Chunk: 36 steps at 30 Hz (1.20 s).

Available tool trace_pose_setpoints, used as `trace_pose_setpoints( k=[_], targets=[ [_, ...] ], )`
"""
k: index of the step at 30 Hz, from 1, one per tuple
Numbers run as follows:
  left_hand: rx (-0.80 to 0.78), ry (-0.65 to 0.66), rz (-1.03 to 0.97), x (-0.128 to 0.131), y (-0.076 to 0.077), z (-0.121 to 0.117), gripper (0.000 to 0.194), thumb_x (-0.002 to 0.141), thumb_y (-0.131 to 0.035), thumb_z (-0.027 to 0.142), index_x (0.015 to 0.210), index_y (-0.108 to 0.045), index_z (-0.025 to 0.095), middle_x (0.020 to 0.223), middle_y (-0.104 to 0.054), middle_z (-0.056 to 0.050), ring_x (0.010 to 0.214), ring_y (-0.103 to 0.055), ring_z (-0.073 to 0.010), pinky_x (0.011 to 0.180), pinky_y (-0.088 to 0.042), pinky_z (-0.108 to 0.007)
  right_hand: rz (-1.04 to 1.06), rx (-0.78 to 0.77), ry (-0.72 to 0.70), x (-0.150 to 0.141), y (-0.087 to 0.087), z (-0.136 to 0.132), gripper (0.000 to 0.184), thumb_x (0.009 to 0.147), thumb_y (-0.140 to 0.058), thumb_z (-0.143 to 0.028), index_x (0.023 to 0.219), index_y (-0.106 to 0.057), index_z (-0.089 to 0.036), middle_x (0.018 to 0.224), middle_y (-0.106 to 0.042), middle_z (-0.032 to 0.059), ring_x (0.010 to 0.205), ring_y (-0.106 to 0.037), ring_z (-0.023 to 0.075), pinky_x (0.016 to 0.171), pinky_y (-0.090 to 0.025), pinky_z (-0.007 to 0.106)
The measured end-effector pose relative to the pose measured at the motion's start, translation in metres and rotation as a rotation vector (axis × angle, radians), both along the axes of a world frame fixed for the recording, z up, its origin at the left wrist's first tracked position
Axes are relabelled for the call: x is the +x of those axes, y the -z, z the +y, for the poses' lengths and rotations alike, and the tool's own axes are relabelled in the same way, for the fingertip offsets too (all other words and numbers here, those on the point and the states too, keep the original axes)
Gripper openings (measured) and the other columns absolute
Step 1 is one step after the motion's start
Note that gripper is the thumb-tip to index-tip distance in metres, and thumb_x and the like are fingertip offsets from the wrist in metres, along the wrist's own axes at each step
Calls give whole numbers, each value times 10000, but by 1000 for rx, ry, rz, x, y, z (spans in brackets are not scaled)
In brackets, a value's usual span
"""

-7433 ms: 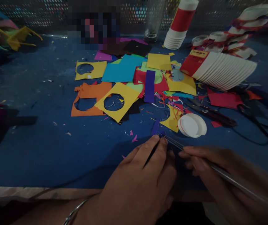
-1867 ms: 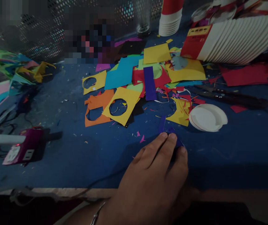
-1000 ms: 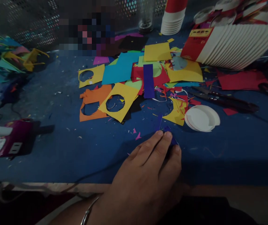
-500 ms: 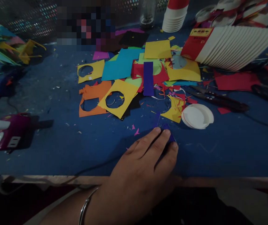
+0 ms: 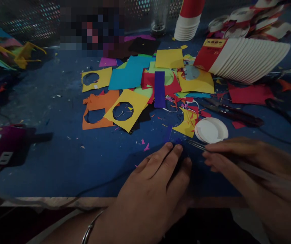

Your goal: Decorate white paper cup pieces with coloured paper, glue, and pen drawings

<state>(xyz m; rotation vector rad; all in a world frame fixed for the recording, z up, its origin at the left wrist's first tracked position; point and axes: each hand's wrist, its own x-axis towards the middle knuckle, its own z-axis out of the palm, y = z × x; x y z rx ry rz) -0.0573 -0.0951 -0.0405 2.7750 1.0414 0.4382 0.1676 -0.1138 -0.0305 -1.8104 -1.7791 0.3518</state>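
Observation:
My left hand (image 5: 158,176) lies palm down near the table's front edge, its fingers stretched out over small pieces of purple paper (image 5: 169,132) that show past the fingertips. How much paper lies under the palm is hidden. From the right comes my right hand (image 5: 247,169), closed around a slim pointed tool (image 5: 196,145) with a thin silvery tip. The tip points left at the purple paper, just right of my left fingertips; whether it touches is unclear. Farther back, a purple paper strip (image 5: 159,89) rests upon the coloured scraps.
Cut papers with round holes, such as a yellow sheet (image 5: 141,101), cover the middle. A white paper cup base (image 5: 211,130), scissors (image 5: 239,113) and stacked paper cups (image 5: 249,59) lie to the right. A purple device (image 5: 10,135) stands at left.
My right hand has come into view from the right with the slim pointed tool. My left hand stays nearly in place over the purple paper. The view has shifted slightly.

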Motion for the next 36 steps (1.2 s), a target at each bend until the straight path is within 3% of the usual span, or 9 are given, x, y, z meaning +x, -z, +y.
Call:
trace_pose_setpoints(
  k=[3,9,19,36],
  targets=[
    [16,4,0,0,2,0,485,1056,-497,440,1440,-565,152,1555,-579,-115,1460,-533,-280,1025,-599,-389,-14,-22,-35,-6,-10,7,310,1003,-536,-558,1015,-735,-320,983,-805,22,814,-788,249,693,-644,358],
    [48,17,4,-2,3,0,495,1079,-430,449,1442,-566,142,1554,-575,-129,1461,-528,-281,1047,-569,-358,-117,53,-205,-4,-7,13,236,1018,-548,-468,998,-709,-297,915,-810,9,710,-781,193,628,-629,282],
    [55,30,3,-2,7,2,526,1070,-446,457,1469,-540,126,1565,-557,-148,1463,-522,-303,1098,-536,-372,5,-4,-105,-13,-5,13,237,1006,-549,-499,979,-716,-333,929,-801,-20,757,-776,191,715,-624,288],
    [68,38,-11,-3,6,1,532,1075,-428,455,1476,-541,123,1550,-575,-131,1442,-540,-299,1067,-553,-359,-16,17,-174,-9,-5,19,138,1005,-579,-428,1030,-683,-342,889,-789,-48,629,-728,158,698,-631,264]
  ],
)
